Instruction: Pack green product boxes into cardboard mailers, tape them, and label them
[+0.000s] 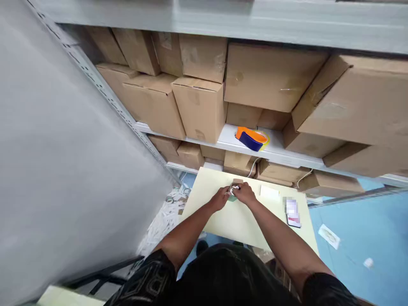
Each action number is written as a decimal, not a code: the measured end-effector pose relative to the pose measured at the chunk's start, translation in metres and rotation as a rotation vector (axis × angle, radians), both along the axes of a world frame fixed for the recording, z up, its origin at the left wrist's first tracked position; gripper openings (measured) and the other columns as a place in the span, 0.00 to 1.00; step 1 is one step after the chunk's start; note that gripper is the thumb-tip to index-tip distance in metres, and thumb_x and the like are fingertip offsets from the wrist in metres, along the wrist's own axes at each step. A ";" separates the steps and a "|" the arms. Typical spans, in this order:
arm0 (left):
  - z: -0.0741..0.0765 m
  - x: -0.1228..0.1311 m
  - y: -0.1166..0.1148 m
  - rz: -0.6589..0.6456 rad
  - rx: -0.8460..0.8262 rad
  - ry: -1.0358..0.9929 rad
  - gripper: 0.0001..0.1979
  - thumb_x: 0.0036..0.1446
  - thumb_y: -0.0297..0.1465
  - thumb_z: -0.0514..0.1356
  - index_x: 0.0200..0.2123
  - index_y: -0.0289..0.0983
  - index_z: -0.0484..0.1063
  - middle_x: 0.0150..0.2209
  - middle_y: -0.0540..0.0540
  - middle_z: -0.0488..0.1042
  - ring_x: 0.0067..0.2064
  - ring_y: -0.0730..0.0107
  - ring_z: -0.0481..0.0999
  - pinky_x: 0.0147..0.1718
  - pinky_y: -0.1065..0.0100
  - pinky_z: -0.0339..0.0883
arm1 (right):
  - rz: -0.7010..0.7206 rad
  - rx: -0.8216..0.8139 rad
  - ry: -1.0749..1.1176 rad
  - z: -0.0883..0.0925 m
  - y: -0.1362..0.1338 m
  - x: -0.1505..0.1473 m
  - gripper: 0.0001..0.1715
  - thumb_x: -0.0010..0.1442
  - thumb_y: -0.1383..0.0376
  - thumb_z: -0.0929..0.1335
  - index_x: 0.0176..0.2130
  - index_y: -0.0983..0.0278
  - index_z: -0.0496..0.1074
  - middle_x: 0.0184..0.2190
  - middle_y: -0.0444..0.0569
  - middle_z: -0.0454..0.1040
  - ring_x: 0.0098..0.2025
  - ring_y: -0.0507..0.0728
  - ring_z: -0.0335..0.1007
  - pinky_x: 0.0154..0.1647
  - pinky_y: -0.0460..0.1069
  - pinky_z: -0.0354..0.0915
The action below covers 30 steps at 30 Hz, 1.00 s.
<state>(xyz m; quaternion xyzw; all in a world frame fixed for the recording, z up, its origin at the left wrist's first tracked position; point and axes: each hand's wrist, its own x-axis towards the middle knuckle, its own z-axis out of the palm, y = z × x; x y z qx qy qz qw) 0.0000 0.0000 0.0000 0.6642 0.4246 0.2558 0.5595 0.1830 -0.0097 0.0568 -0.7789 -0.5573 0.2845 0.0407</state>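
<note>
1. Whitish item: it sits between the two hands, over the far part of the pale table, with a brown cardboard piece just beyond it and something greenish on its near side.
2. Grip, as I read my feed: the left hand and the right hand are both closed on it, one from each side. How fingers and thumbs share the hold, I cannot tell.
3. I judge the step in hand to be close, two-handed handling. The next move calls for small finger adjustments, neither hand letting go until the other is secure.
4. Hard for me to make out: the hands cover much of the item, so its shape and any link to the cardboard are unclear. The phone has a pixelated screen.
</note>
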 end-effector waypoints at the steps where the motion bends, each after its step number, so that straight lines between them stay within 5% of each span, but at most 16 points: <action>1: 0.000 0.001 -0.001 0.006 0.002 -0.002 0.24 0.67 0.39 0.57 0.62 0.34 0.69 0.52 0.36 0.73 0.53 0.53 0.74 0.53 0.54 0.72 | 0.028 0.079 -0.014 -0.002 -0.002 -0.001 0.22 0.63 0.52 0.66 0.48 0.62 0.79 0.55 0.58 0.70 0.55 0.68 0.71 0.53 0.59 0.70; 8: -0.001 0.001 -0.008 0.050 0.054 0.097 0.24 0.68 0.41 0.55 0.61 0.35 0.70 0.54 0.37 0.74 0.57 0.51 0.72 0.61 0.51 0.65 | 0.086 0.524 0.142 -0.035 -0.036 0.002 0.27 0.65 0.60 0.66 0.62 0.60 0.69 0.70 0.56 0.56 0.66 0.64 0.63 0.64 0.58 0.66; 14: 0.002 0.009 -0.018 0.061 0.124 0.148 0.24 0.69 0.41 0.51 0.61 0.34 0.69 0.56 0.35 0.73 0.59 0.51 0.72 0.62 0.52 0.63 | 0.118 0.524 0.189 -0.047 -0.050 0.013 0.32 0.67 0.57 0.65 0.67 0.61 0.60 0.70 0.58 0.58 0.67 0.66 0.63 0.61 0.61 0.69; 21: 0.018 0.022 -0.034 0.160 0.190 0.232 0.24 0.70 0.39 0.51 0.63 0.35 0.67 0.54 0.36 0.77 0.55 0.52 0.76 0.58 0.53 0.66 | 0.279 0.414 0.142 -0.031 -0.042 0.028 0.27 0.68 0.57 0.65 0.63 0.62 0.68 0.70 0.58 0.60 0.67 0.67 0.64 0.66 0.60 0.63; 27: 0.025 0.030 -0.043 0.275 0.144 0.277 0.28 0.66 0.39 0.57 0.66 0.35 0.65 0.61 0.35 0.74 0.61 0.50 0.73 0.63 0.53 0.63 | 0.287 0.398 0.252 -0.033 -0.047 0.048 0.43 0.64 0.59 0.67 0.73 0.60 0.51 0.76 0.54 0.47 0.75 0.64 0.49 0.70 0.59 0.58; 30: 0.028 0.031 -0.041 0.288 0.072 0.252 0.36 0.62 0.39 0.62 0.70 0.35 0.58 0.66 0.33 0.67 0.60 0.50 0.74 0.63 0.54 0.62 | 0.232 0.319 0.292 -0.040 -0.051 0.057 0.46 0.64 0.59 0.67 0.74 0.65 0.50 0.75 0.58 0.51 0.75 0.63 0.49 0.73 0.59 0.54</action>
